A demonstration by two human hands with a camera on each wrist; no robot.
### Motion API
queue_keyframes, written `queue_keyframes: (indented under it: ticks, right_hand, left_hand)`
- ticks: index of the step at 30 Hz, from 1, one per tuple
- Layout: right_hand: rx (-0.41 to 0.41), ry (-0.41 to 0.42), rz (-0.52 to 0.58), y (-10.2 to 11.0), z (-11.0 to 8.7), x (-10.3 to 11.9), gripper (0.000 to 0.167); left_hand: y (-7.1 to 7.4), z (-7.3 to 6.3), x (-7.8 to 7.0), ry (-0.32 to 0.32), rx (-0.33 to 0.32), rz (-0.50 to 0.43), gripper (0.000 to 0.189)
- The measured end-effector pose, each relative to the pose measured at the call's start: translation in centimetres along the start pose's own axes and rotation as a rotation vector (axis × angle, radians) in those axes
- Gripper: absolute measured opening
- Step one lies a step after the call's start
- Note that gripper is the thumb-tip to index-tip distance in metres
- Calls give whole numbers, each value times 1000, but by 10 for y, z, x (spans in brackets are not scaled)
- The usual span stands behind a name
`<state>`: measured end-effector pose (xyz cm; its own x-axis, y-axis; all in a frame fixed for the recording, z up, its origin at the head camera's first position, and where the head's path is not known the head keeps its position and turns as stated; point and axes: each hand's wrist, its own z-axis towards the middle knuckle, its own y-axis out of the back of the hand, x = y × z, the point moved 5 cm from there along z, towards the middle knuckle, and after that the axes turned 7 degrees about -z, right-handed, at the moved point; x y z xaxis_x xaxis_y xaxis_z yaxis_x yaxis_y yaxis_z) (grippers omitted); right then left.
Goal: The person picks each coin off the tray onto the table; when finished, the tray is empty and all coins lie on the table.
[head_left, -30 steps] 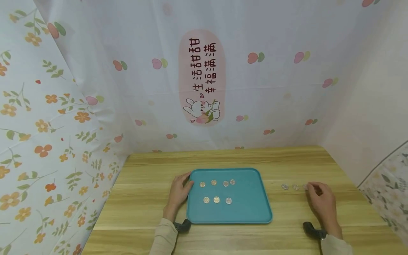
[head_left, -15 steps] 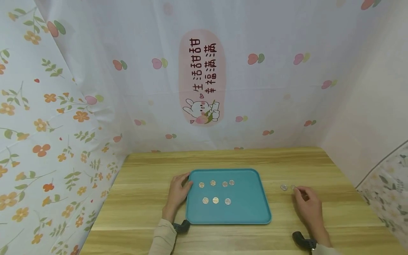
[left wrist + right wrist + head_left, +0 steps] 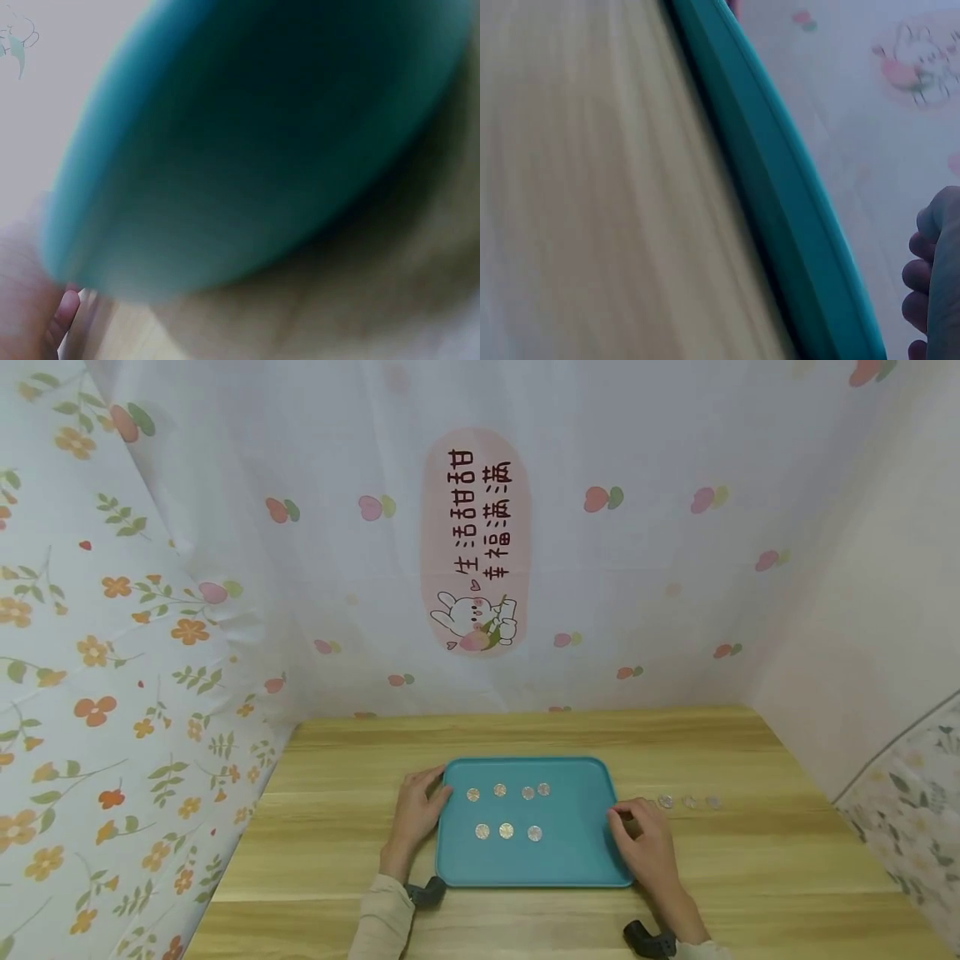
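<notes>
In the head view a blue tray (image 3: 577,860) lies on the wooden table. Several gold and silver coins (image 3: 506,831) sit in two rows inside it. My left hand (image 3: 417,810) holds the tray's left side, thumb over the rim; in the left wrist view the tray wall hides most of that hand. My right hand (image 3: 647,842) hovers at the tray's right rim, thumb and index finger bent close together. No coin shows in it. Curled fingers (image 3: 917,274) of the right hand appear in the right wrist view, their tips partly hidden. Three silver coins (image 3: 690,802) lie in a row right of the tray.
The wooden table (image 3: 780,860) reaches out on both sides of the tray. A white patterned curtain (image 3: 337,568) hangs behind the table's back edge, and more cloth (image 3: 97,735) hangs along the left. Each wrist carries a black camera mount (image 3: 648,941).
My right hand has moved left from the farthest silver coin to the tray's right rim. All three silver coins on the table are now uncovered. The left hand has stayed at the tray.
</notes>
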<state>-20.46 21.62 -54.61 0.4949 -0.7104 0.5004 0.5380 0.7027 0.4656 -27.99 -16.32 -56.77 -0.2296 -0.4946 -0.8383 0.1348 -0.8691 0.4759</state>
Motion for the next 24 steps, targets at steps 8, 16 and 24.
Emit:
queue_keyframes:
  ticks: [8,16,24]
  right_hand:
    - [99,140,-89,-32,1,38,10]
    - [346,128,-226,-68,-5,68,26]
    - [479,42,-236,-97,-5,82,40]
  left_hand:
    - [2,2,2,5,-7,-18,43]
    - [4,3,1,30,-11,-29,42]
    - [2,2,2,48,0,-31,42]
